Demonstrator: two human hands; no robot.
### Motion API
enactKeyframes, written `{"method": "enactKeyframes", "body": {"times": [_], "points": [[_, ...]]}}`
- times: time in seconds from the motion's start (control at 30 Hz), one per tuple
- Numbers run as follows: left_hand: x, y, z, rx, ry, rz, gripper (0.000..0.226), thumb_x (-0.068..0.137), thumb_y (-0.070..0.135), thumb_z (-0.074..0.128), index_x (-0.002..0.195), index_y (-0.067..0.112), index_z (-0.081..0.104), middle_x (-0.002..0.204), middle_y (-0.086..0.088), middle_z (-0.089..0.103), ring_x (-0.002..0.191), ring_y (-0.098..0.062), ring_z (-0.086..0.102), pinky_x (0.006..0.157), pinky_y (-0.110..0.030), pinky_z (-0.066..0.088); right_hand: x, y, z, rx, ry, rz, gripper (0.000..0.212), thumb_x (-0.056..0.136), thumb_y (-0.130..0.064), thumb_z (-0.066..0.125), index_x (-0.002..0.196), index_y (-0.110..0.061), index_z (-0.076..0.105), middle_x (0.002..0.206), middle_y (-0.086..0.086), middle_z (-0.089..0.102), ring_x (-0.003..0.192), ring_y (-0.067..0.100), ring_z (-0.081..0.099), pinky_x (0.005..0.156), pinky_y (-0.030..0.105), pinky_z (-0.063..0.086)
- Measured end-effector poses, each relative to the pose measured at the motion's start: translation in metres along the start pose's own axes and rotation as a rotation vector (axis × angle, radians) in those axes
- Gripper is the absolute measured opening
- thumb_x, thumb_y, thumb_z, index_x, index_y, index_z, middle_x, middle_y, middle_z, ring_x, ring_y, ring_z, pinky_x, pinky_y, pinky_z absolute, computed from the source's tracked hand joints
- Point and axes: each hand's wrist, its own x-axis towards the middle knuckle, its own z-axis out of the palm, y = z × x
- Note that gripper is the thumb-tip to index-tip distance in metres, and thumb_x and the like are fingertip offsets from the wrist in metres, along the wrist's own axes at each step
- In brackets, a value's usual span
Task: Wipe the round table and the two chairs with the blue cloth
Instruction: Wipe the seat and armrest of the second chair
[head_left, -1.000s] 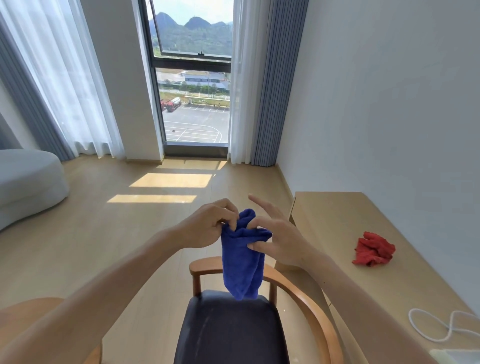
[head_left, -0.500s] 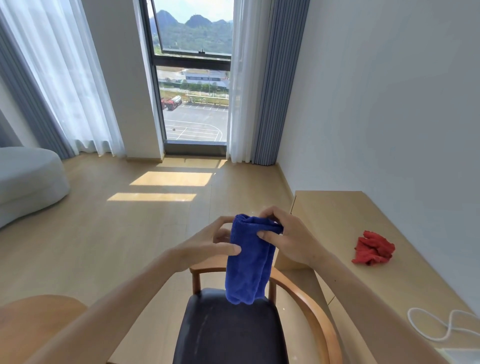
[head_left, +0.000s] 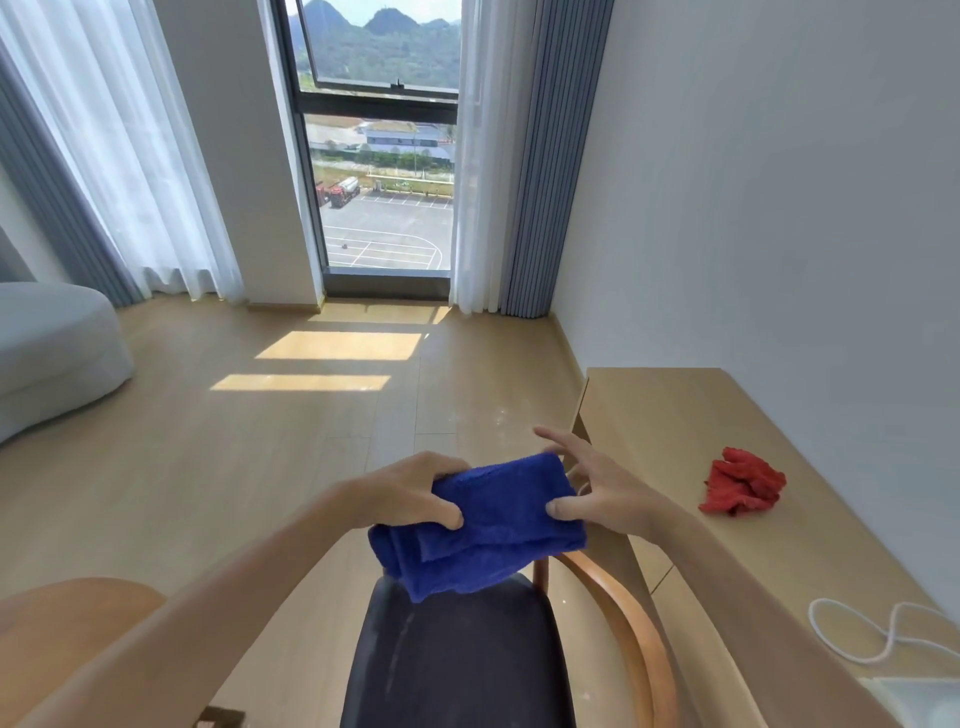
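Both hands pinch the blue cloth (head_left: 488, 525), its long axis nine-to-three above the chair (head_left: 457, 660) seat at six o'clock.

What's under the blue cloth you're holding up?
Under the blue cloth, held by the left hand and right hand, is the chair with its dark seat. The cloth covers the back part of the seat and part of the wooden backrest.

Both forearms are bare, with no sleeve in view. The left hand (head_left: 415, 493) and the right hand (head_left: 608, 488) wear no glove, ring or watch.
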Motion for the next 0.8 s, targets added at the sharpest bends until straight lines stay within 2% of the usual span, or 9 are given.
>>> {"method": "enactKeyframes", "body": {"times": [0.07, 0.13, 0.23, 0.3, 0.4, 0.5, 0.57, 0.67, 0.8], "points": [[0.004, 0.005, 0.0, 0.041, -0.087, -0.003, 0.019, 0.074, 0.022, 0.061, 0.092, 0.025, 0.065, 0.086, 0.004, 0.068, 0.076, -0.011, 0.065, 0.066, -0.019, 0.052, 0.001, 0.0, 0.006, -0.178, -0.013, -0.101, 0.08, 0.073, -0.042, 0.072, 0.134, -0.062, 0.025, 0.145, -0.025, 0.03, 0.126, 0.002, 0.04, 0.1, 0.025, 0.043], [0.009, 0.009, 0.004, 0.063, -0.138, -0.015, 0.022, 0.076, 0.02, 0.063, 0.097, 0.027, 0.066, 0.09, 0.005, 0.07, 0.08, -0.013, 0.067, 0.068, -0.021, 0.054, 0.003, -0.003, 0.019, -0.32, -0.055, -0.205, 0.085, 0.069, -0.05, 0.072, 0.138, -0.058, 0.024, 0.145, -0.027, 0.032, 0.131, 0.003, 0.034, 0.105, 0.026, 0.032], [0.015, 0.005, 0.015, 0.025, -0.114, -0.047, 0.029, 0.077, 0.019, 0.067, 0.102, 0.034, 0.066, 0.094, 0.009, 0.072, 0.082, -0.009, 0.069, 0.068, -0.02, 0.055, 0.005, 0.004, 0.039, -0.359, -0.123, -0.207, 0.082, 0.07, -0.049, 0.07, 0.14, -0.044, 0.027, 0.128, -0.013, 0.055, 0.108, 0.008, 0.055, 0.093, 0.024, 0.047], [0.015, -0.008, 0.028, -0.086, -0.011, -0.095, 0.031, 0.08, 0.023, 0.073, 0.107, 0.032, 0.061, 0.098, 0.006, 0.072, 0.086, -0.011, 0.069, 0.074, -0.026, 0.057, 0.003, 0.02, 0.05, -0.279, -0.093, -0.144, 0.074, 0.072, -0.049, 0.065, 0.138, -0.042, 0.032, 0.12, -0.014, 0.06, 0.1, 0.007, 0.059, 0.086, 0.026, 0.052], [0.009, -0.038, 0.052, -0.195, 0.213, -0.195, 0.031, 0.08, 0.031, 0.076, 0.105, 0.028, 0.058, 0.096, 0.003, 0.07, 0.087, -0.011, 0.066, 0.072, -0.024, 0.056, 0.001, 0.052, 0.073, -0.179, -0.093, -0.091, 0.052, 0.076, -0.051, 0.061, 0.123, -0.051, 0.04, 0.108, -0.026, 0.059, 0.097, -0.004, 0.057, 0.08, 0.014, 0.047], [-0.002, -0.065, 0.078, -0.442, 0.287, -0.334, 0.041, 0.075, 0.028, 0.078, 0.11, 0.022, 0.057, 0.102, -0.004, 0.066, 0.088, -0.015, 0.064, 0.062, -0.018, 0.05, 0.004, 0.076, 0.1, -0.106, -0.107, -0.031, 0.039, 0.079, -0.049, 0.059, 0.112, -0.056, 0.04, 0.098, -0.031, 0.058, 0.091, -0.014, 0.055, 0.072, 0.007, 0.043], [-0.007, -0.08, 0.09, -0.578, 0.295, -0.38, 0.051, 0.069, 0.025, 0.078, 0.114, 0.019, 0.055, 0.11, -0.008, 0.065, 0.098, -0.021, 0.065, 0.072, -0.025, 0.054, 0.008, 0.088, 0.116, -0.058, -0.137, 0.019, 0.038, 0.082, -0.048, 0.059, 0.116, -0.051, 0.041, 0.104, -0.027, 0.059, 0.094, -0.007, 0.057, 0.077, 0.012, 0.045], [-0.002, -0.094, 0.094, -0.564, 0.292, -0.432, 0.046, 0.079, 0.012, 0.074, 0.118, 0.022, 0.052, 0.118, -0.008, 0.06, 0.106, -0.024, 0.062, 0.085, -0.035, 0.056, 0.013, 0.1, 0.131, -0.01, -0.157, 0.063, 0.037, 0.088, -0.044, 0.058, 0.12, -0.045, 0.041, 0.113, -0.022, 0.057, 0.1, 0.001, 0.058, 0.088, 0.021, 0.049], [0.019, -0.107, 0.085, -0.556, 0.403, -0.453, 0.037, 0.081, 0.009, 0.072, 0.111, 0.023, 0.057, 0.112, -0.007, 0.063, 0.1, -0.023, 0.064, 0.08, -0.033, 0.057, 0.022, 0.103, 0.138, -0.054, -0.07, 0.088, 0.047, 0.09, -0.045, 0.056, 0.128, -0.05, 0.029, 0.128, -0.021, 0.049, 0.107, 0.003, 0.055, 0.092, 0.019, 0.047]]}}
